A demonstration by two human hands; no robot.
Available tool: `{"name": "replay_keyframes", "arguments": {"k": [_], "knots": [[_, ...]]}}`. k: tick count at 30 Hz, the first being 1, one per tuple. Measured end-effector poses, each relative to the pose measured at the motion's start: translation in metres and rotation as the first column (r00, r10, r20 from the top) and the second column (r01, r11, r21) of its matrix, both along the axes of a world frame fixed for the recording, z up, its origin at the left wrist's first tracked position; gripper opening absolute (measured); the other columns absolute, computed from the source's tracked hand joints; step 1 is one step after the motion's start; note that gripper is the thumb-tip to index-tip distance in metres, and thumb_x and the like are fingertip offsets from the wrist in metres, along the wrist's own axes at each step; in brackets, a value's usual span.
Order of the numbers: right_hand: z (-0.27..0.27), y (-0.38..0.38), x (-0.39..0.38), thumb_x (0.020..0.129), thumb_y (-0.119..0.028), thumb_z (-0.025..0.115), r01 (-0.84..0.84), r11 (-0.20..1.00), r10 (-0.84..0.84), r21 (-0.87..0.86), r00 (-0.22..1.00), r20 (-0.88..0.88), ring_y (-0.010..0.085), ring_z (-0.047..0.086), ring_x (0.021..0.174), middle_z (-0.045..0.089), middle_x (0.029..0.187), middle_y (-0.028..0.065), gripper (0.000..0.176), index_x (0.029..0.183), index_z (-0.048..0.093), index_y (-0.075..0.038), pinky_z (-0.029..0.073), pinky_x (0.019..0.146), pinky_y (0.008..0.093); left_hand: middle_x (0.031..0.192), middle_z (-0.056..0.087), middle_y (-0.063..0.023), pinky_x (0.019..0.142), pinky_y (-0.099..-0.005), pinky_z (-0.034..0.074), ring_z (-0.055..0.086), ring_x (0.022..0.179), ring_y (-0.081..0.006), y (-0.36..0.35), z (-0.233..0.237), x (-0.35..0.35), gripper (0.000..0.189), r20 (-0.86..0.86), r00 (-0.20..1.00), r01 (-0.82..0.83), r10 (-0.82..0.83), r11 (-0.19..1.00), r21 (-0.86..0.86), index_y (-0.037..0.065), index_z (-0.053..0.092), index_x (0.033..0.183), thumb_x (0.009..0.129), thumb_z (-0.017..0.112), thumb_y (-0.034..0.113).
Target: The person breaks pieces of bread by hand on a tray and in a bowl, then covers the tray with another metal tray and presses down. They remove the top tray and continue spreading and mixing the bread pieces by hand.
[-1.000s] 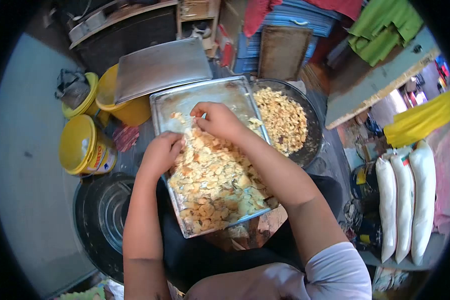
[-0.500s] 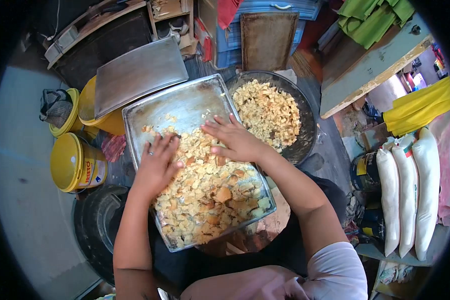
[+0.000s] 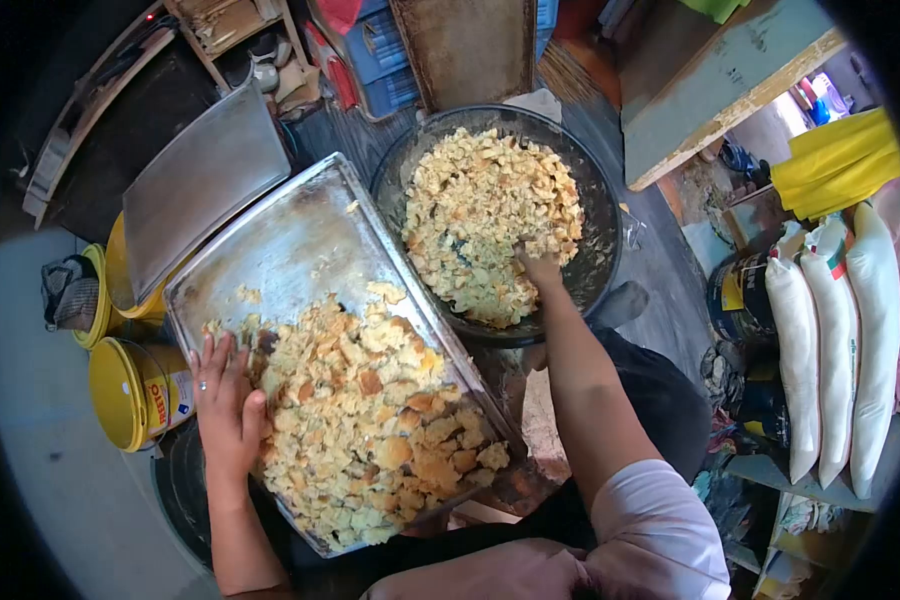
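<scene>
A metal tray (image 3: 320, 235) rests tilted over my lap, its near part covered with torn bread pieces (image 3: 370, 420). My left hand (image 3: 227, 400) lies at the tray's left edge with its fingers spread, beside the bread. To the right of the tray is a large dark round basin (image 3: 610, 200), full of more bread chunks (image 3: 490, 200). My right hand (image 3: 542, 268) reaches into the basin; its fingers are sunk among the chunks and hidden.
An empty metal tray (image 3: 205, 190) leans over yellow buckets (image 3: 120, 390) at the left. Another tray (image 3: 465, 50) stands behind the basin. Long white sacks (image 3: 835, 350) are at the right, below a yellow cloth (image 3: 840, 165).
My right hand has moved from the tray's bread into the basin. My left hand has shifted to the tray's left edge. The view has turned, so the basin appears more central.
</scene>
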State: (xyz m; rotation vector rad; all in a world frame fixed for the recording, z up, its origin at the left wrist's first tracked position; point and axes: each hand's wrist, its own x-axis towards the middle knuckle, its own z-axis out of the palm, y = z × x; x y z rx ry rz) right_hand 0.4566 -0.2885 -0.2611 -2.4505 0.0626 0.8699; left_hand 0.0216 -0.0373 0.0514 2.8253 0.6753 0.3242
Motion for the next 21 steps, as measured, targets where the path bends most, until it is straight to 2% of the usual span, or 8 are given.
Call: {"name": "replay_keyframes", "arguments": {"k": [3, 4, 11, 15, 16, 17, 19, 21], "knots": [[-0.124, 0.001, -0.039, 0.061, -0.075, 0.068, -0.079, 0.993, 0.06, -0.086, 0.977, -0.204, 0.0437, 0.024, 0.137, 0.012, 0.151, 0.0295, 0.129, 0.15, 0.007, -0.006, 0.03, 0.107, 0.0508, 0.137, 0.048, -0.0166, 0.114, -0.0501, 0.016, 0.033, 0.136, -0.0359, 0.007, -0.007, 0.004, 0.056, -0.013, 0.999, -0.046, 0.047, 0.999, 0.025, 0.002, 0.057, 0.122, 0.097, 0.038, 0.049], [-0.01, 0.038, -0.074, 0.063, -0.067, 0.073, -0.188, 0.92, 0.118, -0.344, 0.97, -0.213, 0.0446, 0.029, 0.134, 0.02, 0.149, 0.0259, 0.116, 0.15, 0.015, -0.018, 0.034, 0.103, 0.0553, 0.137, 0.048, -0.0166, 0.114, -0.0501, 0.015, 0.034, 0.135, -0.0357, 0.007, -0.007, 0.006, 0.057, -0.024, 0.998, -0.055, 0.056, 0.998, 0.015, 0.001, 0.058, 0.12, 0.097, 0.038, 0.049], [-0.079, 0.043, -0.082, 0.066, -0.042, 0.075, -0.394, 0.907, 0.408, -0.151, 0.91, 0.073, 0.0341, 0.062, 0.102, 0.058, 0.119, 0.019, 0.069, 0.127, 0.053, -0.018, 0.051, 0.082, 0.044, 0.134, 0.051, -0.0167, 0.113, -0.0497, 0.02, 0.038, 0.133, -0.0356, 0.012, -0.004, 0.003, 0.048, -0.044, 0.992, -0.114, 0.115, 0.993, 0.032, -0.001, 0.059, 0.118, 0.097, 0.043, 0.039], [-0.032, 0.026, -0.066, 0.071, -0.01, 0.075, 0.091, 0.985, -0.096, 0.147, 0.995, 0.025, 0.0195, 0.063, 0.073, 0.066, 0.09, 0.0151, 0.046, 0.115, 0.059, -0.006, 0.05, 0.061, 0.0359, 0.122, 0.058, -0.0204, 0.106, -0.0442, 0.032, 0.048, 0.123, -0.037, 0.028, -0.011, -0.011, 0.035, 0.226, 0.94, -0.217, 0.256, 0.959, -0.185, -0.002, 0.062, 0.111, 0.093, 0.053, 0.026], [-0.156, 0.002, -0.025, 0.07, -0.007, 0.075, 0.122, 0.952, -0.165, 0.282, 0.977, 0.132, 0.0205, 0.063, 0.073, 0.065, 0.091, 0.0155, 0.048, 0.115, 0.058, -0.004, 0.05, 0.056, 0.036, 0.121, 0.059, -0.0203, 0.102, -0.0399, 0.036, 0.051, 0.119, -0.0354, 0.031, -0.008, -0.014, 0.033, 0.289, 0.921, -0.202, 0.261, 0.955, -0.219, -0.003, 0.063, 0.108, 0.093, 0.054, 0.024], [-0.089, 0.006, -0.035, 0.069, -0.002, 0.072, 0.295, 0.788, -0.291, 0.54, 0.952, -0.095, 0.0224, 0.063, 0.072, 0.064, 0.091, 0.0161, 0.051, 0.117, 0.055, -0.002, 0.05, 0.054, 0.0379, 0.118, 0.06, -0.0196, 0.099, -0.0376, 0.039, 0.054, 0.115, -0.033, 0.032, -0.007, -0.016, 0.031, 0.317, 0.898, -0.235, 0.304, 0.942, -0.239, -0.004, 0.063, 0.106, 0.094, 0.053, 0.022], [0.011, 0.024, -0.038, 0.073, -0.001, 0.067, 0.329, 0.789, -0.31, 0.519, 0.942, -0.126, 0.027, 0.065, 0.073, 0.065, 0.096, 0.0189, 0.057, 0.127, 0.049, -0.006, 0.055, 0.059, 0.0407, 0.115, 0.062, -0.0188, 0.098, -0.0364, 0.039, 0.056, 0.113, -0.0315, 0.035, -0.005, -0.022, 0.03, 0.395, 0.85, -0.239, 0.349, 0.923, -0.302, -0.004, 0.063, 0.104, 0.094, 0.052, 0.022], [0.028, 0.033, -0.011, 0.08, -0.009, 0.068, 0.285, 0.588, -0.127, 0.757, 0.957, -0.261, 0.0359, 0.067, 0.072, 0.065, 0.093, 0.0185, 0.066, 0.138, 0.037, -0.015, 0.056, 0.057, 0.0481, 0.117, 0.061, -0.0163, 0.102, -0.037, 0.036, 0.054, 0.117, -0.0272, 0.039, -0.003, -0.031, 0.035, 0.405, 0.823, -0.214, 0.398, 0.878, -0.429, -0.003, 0.063, 0.107, 0.097, 0.048, 0.027]]}}
